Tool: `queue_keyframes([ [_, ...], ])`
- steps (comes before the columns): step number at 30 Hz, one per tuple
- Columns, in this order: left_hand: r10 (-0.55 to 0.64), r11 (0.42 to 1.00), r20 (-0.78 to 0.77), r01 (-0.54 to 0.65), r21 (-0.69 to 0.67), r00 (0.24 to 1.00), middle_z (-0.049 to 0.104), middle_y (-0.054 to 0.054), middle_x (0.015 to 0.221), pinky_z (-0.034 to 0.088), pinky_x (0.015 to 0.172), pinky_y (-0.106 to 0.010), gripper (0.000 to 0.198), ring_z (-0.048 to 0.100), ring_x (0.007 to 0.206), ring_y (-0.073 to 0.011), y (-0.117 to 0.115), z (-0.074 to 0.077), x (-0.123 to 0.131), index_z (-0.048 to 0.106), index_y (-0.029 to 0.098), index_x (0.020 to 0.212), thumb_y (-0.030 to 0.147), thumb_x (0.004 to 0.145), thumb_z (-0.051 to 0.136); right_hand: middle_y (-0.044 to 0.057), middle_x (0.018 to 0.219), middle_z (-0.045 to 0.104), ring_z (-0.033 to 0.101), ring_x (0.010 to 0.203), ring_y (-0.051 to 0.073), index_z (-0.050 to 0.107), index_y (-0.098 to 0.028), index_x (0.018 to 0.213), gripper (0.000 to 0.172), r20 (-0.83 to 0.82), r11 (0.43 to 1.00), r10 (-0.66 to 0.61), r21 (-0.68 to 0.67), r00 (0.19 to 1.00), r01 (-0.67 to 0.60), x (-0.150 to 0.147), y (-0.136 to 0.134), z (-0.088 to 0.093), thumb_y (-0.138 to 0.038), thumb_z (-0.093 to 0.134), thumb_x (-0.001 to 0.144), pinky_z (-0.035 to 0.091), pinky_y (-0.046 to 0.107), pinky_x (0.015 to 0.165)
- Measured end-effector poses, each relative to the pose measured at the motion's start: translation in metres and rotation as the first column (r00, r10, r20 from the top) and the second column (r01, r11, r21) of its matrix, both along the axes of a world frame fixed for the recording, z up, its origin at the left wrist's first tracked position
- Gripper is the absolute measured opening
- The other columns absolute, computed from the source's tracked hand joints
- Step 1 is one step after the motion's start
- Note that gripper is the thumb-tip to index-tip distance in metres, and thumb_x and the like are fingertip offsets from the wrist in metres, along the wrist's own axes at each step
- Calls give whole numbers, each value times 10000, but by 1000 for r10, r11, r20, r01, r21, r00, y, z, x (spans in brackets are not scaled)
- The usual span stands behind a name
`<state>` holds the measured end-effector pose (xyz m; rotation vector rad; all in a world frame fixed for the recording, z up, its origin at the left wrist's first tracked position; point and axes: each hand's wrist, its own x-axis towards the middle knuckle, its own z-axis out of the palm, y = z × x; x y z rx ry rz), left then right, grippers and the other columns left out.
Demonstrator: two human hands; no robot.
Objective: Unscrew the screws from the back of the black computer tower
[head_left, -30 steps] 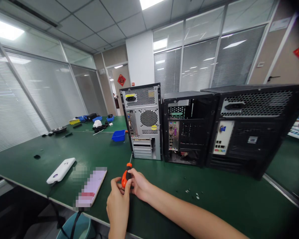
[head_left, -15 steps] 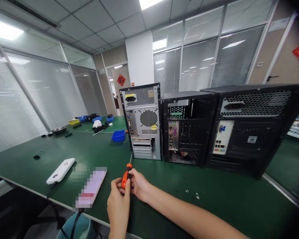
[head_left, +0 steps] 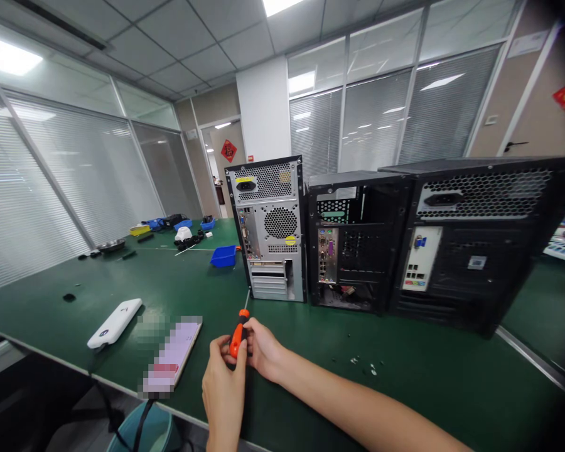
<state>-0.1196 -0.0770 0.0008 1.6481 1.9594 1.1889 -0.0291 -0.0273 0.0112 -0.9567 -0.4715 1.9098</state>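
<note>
Both my hands hold a screwdriver [head_left: 238, 331] with an orange and black handle, its thin shaft pointing up and away toward a silver computer case [head_left: 269, 229]. My left hand [head_left: 224, 392] is closed round the lower handle from below. My right hand [head_left: 262, 348] grips the handle from the right, fingers wrapped round it. Three computer towers stand with their backs toward me: the silver one, a black one [head_left: 353, 242] with its side open, and a larger black one [head_left: 480, 242].
A white power bank [head_left: 115, 322] and a phone [head_left: 172, 356] lie on the green table [head_left: 433, 376] at my left. Small screws [head_left: 365, 366] are scattered at the right. A blue bin [head_left: 223, 256] and other tools sit farther back. Glass partitions surround the room.
The hands and screwdriver have barely shifted; the view has tipped very slightly.
</note>
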Motion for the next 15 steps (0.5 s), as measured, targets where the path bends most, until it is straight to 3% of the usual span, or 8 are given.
queue_keyframes([
  [15, -14, 1000, 2, 14, 19, 1000, 661, -59, 896, 473, 705, -363, 456, 641, 795, -240, 0, -1, 0, 516, 216, 1070, 543, 754, 484, -12, 508, 524, 496, 448, 106, 483, -171, 626, 266, 23, 999, -31, -17, 999, 32, 2, -2, 6, -225, 346, 848, 401, 216, 477],
])
